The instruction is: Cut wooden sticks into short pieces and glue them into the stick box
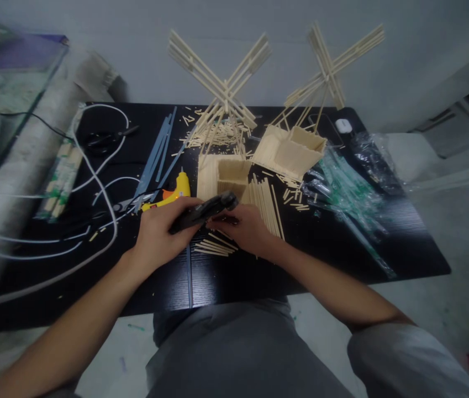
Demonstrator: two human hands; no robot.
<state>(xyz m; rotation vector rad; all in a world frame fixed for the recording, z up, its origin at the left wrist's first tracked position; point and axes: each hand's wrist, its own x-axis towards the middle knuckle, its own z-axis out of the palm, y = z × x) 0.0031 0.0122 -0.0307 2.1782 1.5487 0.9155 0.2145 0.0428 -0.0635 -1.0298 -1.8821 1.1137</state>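
"Over the table point(238, 284), between its middle and near edge: what have you there?"

"Item, one dark tool point(213, 208), held up off the top, its head pointing right. Stiff by its look, with a little weight, I judge; best taken low on the handles, clear of the head."

"And the left hand point(155, 235)?"

"Mine, closed round the handle end, thumb and fingers wrapped on either side. How far the handles stand apart under my palm, I cannot tell."

"The right hand point(251, 229)?"

"Also mine: fingers bent, tips close beside the tool's head. Whether they meet on some small piece, I cannot tell; the tool hides part of them."

"Surroundings?"

"Item, one wooden box point(233, 171), just beyond my hands. Item, long sticks point(264, 202), laid side by side right of it. Item, short sticks point(213, 246), fanned nearer the near edge. Item, one yellow glue gun point(182, 185), beyond my left hand."

"Handling notes for the sticks?"

"Light, dry and stiff, I should say; thin enough to snap if bent. Pinch at mid-length, softly. The box looks light too: lift by the walls."
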